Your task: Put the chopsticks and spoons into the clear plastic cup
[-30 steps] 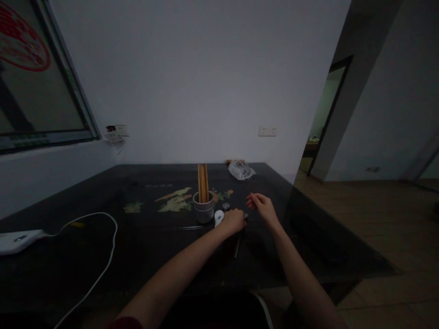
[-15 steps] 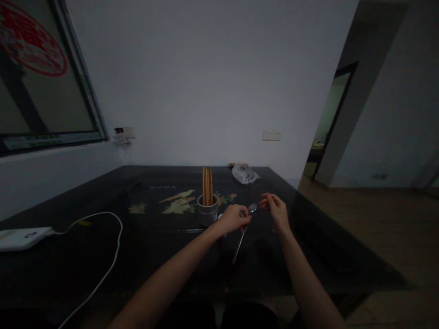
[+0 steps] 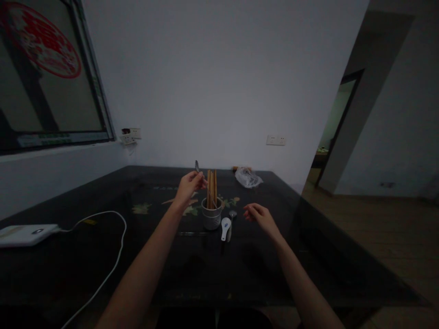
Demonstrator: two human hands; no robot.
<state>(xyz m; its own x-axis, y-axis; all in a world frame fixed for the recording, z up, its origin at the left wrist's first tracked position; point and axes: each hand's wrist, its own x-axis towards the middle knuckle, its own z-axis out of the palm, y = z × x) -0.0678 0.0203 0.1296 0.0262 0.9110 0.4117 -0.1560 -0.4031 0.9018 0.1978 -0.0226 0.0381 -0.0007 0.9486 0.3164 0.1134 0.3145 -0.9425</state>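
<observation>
My left hand (image 3: 190, 185) is closed on a long-handled metal spoon (image 3: 196, 166). The spoon's bowl points up above the fingers, and its thin handle slants down into the mouth of a grey cup (image 3: 211, 221). Several wooden chopsticks (image 3: 211, 188) stand upright in that cup. To the right of the cup lies a white ceramic spoon (image 3: 225, 228) with a blue mark, and beside it is another metal spoon (image 3: 232, 214). My right hand (image 3: 259, 215) hovers right of these spoons, fingers loosely bent and a little apart, with nothing visible in them.
The dark glossy table (image 3: 192, 283) has a floral picture on its surface. At its back lies a crumpled clear plastic bag (image 3: 247, 178). On the left is a white device (image 3: 27, 235) with a white cable (image 3: 118, 249) curving toward the front edge. A wall (image 3: 199, 91) rises behind.
My left hand has moved left and up with the metal spoon, which now has its handle end in the cup. The white spoon has come into full view. My right hand has shifted slightly left and down.
</observation>
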